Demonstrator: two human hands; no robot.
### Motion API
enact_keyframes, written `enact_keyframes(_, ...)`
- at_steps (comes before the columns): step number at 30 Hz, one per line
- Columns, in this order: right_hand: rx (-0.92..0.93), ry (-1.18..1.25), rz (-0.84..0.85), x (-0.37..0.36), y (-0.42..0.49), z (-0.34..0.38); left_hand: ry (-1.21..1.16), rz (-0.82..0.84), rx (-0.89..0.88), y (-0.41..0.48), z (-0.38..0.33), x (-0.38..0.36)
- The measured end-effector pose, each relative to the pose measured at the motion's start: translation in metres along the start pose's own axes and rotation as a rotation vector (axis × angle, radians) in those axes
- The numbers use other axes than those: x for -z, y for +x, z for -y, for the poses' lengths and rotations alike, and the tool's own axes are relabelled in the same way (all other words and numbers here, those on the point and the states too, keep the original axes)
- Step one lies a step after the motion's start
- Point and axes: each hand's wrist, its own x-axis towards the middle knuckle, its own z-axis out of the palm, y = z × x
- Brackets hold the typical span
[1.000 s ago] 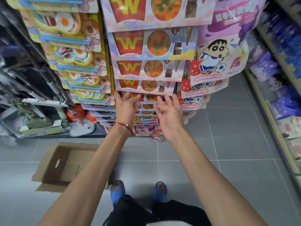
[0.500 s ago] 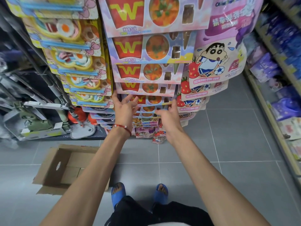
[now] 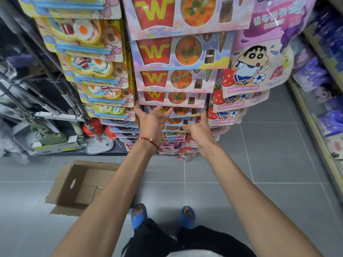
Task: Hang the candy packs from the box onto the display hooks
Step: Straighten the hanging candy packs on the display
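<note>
L hand [image 3: 152,121]: fingers spread, touching low pack in W-pack column [image 3: 173,80]. R hand [image 3: 199,129]: at column's right edge, grip unclear. Box [image 3: 63,193]: floor, below-left of column.

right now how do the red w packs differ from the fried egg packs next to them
The red W packs are pinkish cards with a red W panel and round orange window; the fried egg packs are yellow, with blue bars and pink bows. The left hand and right hand reach the W packs, not the egg packs. Both hang in overlapping columns.
</note>
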Motion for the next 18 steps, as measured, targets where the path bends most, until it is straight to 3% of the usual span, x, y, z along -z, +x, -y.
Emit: enact_keyframes(18, -0.051, 0.080, 0.008, 0.003, 0.005, -0.017, 0.126, 0.033, 0.068, -0.006, -0.005, 0.006)
